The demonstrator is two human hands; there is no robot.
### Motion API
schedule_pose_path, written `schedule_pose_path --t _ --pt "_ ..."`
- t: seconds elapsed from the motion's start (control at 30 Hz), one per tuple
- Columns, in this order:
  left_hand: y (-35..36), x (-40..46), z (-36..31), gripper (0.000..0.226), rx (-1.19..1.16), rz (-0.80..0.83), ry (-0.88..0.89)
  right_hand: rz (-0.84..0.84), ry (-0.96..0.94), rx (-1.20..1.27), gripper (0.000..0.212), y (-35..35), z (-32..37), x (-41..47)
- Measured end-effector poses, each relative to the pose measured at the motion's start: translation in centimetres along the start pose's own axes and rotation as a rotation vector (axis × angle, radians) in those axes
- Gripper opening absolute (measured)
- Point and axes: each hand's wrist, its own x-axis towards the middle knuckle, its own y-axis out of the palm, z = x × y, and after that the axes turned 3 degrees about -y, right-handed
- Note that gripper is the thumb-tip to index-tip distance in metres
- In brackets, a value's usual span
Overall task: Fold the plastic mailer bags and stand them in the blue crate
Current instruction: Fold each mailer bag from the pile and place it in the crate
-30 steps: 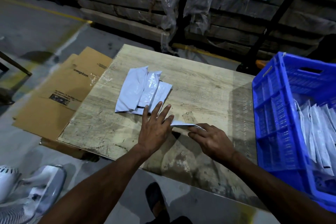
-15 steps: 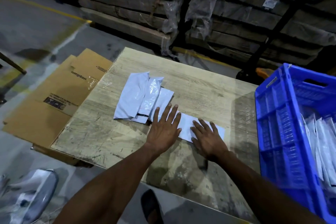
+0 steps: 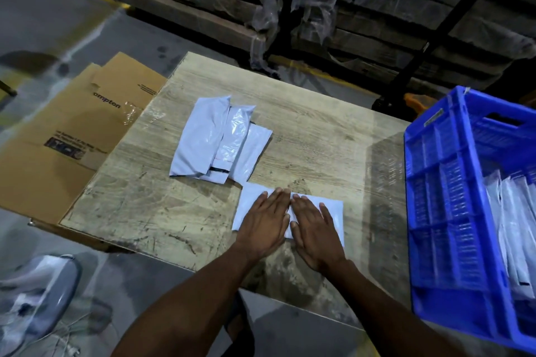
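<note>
White mailer bag (image 3: 333, 206) lies under both flat hands.

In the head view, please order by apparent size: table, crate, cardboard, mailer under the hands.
1. Table
2. Crate, cut off and nearer, so unsure against the cardboard
3. Cardboard
4. Mailer

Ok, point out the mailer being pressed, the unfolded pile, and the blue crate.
pressed mailer (image 3: 333, 213): head view, bare right end.
mailer pile (image 3: 200, 139): head view, top bag's middle.
blue crate (image 3: 443, 211): head view, left outer wall.

1 head-worn view, steeply down over the table (image 3: 304, 130), close.
</note>
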Motion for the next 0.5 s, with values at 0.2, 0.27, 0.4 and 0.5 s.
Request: schedule_pose_path --t 0.2,0.27,0.4,0.5 --pt "-0.2 -0.6 0.6 0.054 0.061 0.137 -0.011 0.072 0.065 -0.097 0.063 -0.4 -0.7 -0.7" --pt "-0.5 -1.0 1.2 0.055 0.059 0.161 -0.023 0.074 0.099 -0.097 0.066 -0.4 -1.0 -1.1" --pt "-1.6 -1.7 2.5 0.063 0.026 0.214 -0.11 0.056 0.127 -0.096 0.074 -0.4 -2.2 -1.8" --pt "-2.3 -2.1 2.9 0.065 0.038 0.261 -0.163 0.072 0.157 -0.081 0.08 -0.1 -2.8 -2.2"
